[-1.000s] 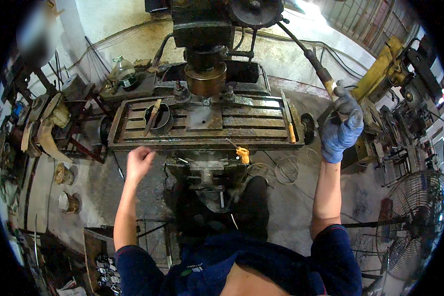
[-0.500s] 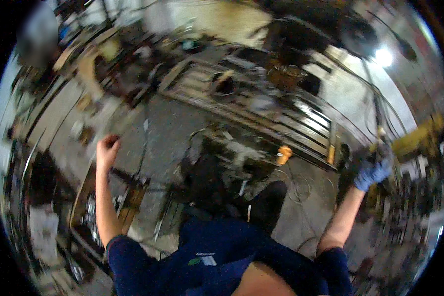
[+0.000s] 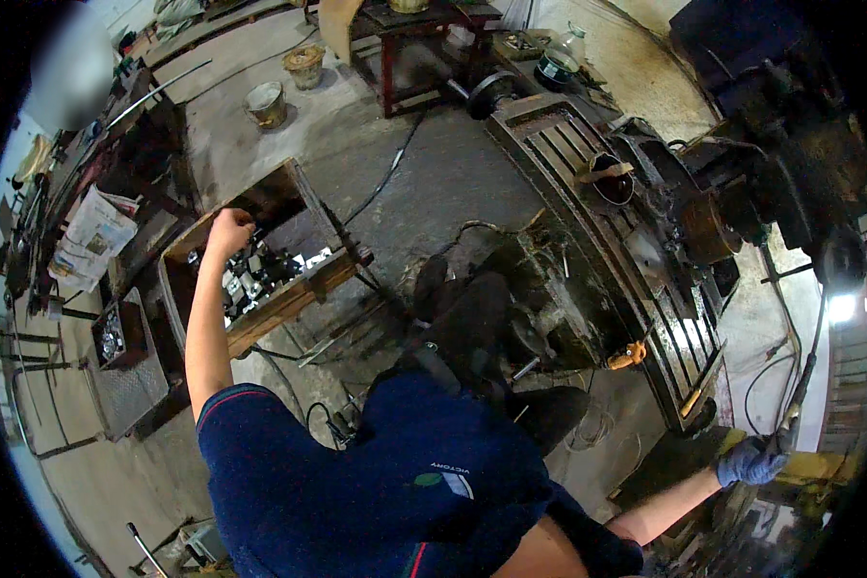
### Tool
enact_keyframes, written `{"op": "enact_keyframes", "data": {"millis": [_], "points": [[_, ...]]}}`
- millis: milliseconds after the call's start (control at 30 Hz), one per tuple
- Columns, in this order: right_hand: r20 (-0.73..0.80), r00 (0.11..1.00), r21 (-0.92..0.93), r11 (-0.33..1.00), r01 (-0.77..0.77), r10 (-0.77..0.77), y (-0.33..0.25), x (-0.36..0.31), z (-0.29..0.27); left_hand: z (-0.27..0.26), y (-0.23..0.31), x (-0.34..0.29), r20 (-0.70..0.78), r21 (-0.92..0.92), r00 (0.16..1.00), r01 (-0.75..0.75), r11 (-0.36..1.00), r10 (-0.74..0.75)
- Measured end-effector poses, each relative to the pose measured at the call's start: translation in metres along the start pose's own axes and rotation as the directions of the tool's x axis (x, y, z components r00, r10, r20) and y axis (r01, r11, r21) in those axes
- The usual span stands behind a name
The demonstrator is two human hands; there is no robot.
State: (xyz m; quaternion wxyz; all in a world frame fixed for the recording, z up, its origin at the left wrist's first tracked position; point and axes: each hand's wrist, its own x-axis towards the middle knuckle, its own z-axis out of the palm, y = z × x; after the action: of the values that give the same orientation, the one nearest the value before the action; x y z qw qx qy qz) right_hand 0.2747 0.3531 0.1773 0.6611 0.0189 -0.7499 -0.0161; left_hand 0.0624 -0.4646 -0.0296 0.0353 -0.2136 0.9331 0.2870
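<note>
My bare left hand point(image 3: 231, 231) hangs over the left part of a wooden box point(image 3: 310, 289) filled with small metal parts point(image 3: 250, 279). Its fingers are curled together, and whatever they may hold is hidden. Out to the right, my right hand point(image 3: 749, 461) wears a blue glove. It is closed around the grey lower end of a black hose point(image 3: 806, 380) that runs down from above; the exact fitting in the grip is too small to tell.
A slotted machine table point(image 3: 597, 207) runs along my right, with an orange-brown handle point(image 3: 628, 355) at its near edge. Buckets point(image 3: 266, 105) stand on the floor ahead. Left of the box are a newspaper point(image 3: 92, 239) and a metal tray point(image 3: 130, 385). Cables cross the floor.
My view has swung left, bringing the wooden box fully into sight. My left hand is now over the box's metal parts. The right hand stays out at the right with the hose.
</note>
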Motion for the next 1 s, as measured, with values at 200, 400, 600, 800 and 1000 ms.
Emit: {"op": "enact_keyframes", "data": {"millis": [200, 400, 600, 800, 1000], "points": [[-0.033, 0.995, -0.032, 0.995, 0.098, -0.099, -0.016, 0.021, 0.0, 0.042, 0.008, -0.002, 0.001, 0.599, 1.0, 0.016, 0.801, -0.021], [-0.036, 0.951, 0.203, 0.935, -0.293, 0.306, 0.034, 0.012, -0.023, 0.064, -0.006, 0.021, 0.285, 0.777, 0.957, -0.264, 0.572, 0.054], [-0.053, 0.916, 0.499, 0.805, -0.32, 0.397, 0.011, 0.021, -0.008, 0.063, -0.008, 0.031, 0.148, 0.737, 0.984, -0.179, 0.652, 0.102], [-0.082, 0.95, 0.346, 0.902, -0.257, 0.302, -0.01, 0.051, 0.003, 0.011, 0.019, 0.048, 0.069, -0.428, 0.987, -0.104, 0.898, 0.147], [-0.06, 0.996, -0.205, 0.977, 0.054, -0.068, -0.03, 0.084, 0.0, 0.027, 0.182, 0.02, 0.155, -0.745, 0.903, -0.159, 0.648, 0.4]]}}
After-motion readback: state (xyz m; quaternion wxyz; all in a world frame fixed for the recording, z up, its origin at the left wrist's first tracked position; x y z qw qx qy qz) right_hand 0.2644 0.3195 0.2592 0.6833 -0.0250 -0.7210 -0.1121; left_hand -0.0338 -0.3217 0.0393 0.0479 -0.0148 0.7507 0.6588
